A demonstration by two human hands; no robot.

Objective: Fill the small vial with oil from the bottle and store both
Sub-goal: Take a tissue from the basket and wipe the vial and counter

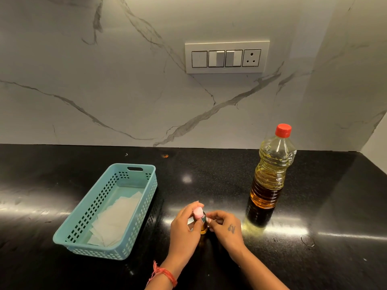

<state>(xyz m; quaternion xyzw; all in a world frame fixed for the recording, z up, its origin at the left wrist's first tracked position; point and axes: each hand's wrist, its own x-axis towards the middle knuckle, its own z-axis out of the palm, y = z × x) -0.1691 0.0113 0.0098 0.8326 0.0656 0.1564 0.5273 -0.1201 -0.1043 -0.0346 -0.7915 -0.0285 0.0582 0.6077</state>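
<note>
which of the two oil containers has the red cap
The tall oil bottle, standing alone on the counter right of the hands. The small vial both hands hold has a pink cap.

Glossy black countertop (62, 206) under a grey-veined marble wall (104, 80) with a white switch panel (227, 57)

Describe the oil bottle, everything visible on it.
The oil bottle is clear ribbed plastic, tall, with a red screw cap on. It stands upright on the black countertop, right of both hands, touched by neither. It holds yellow oil nearly to the shoulder. No label shows.
</note>
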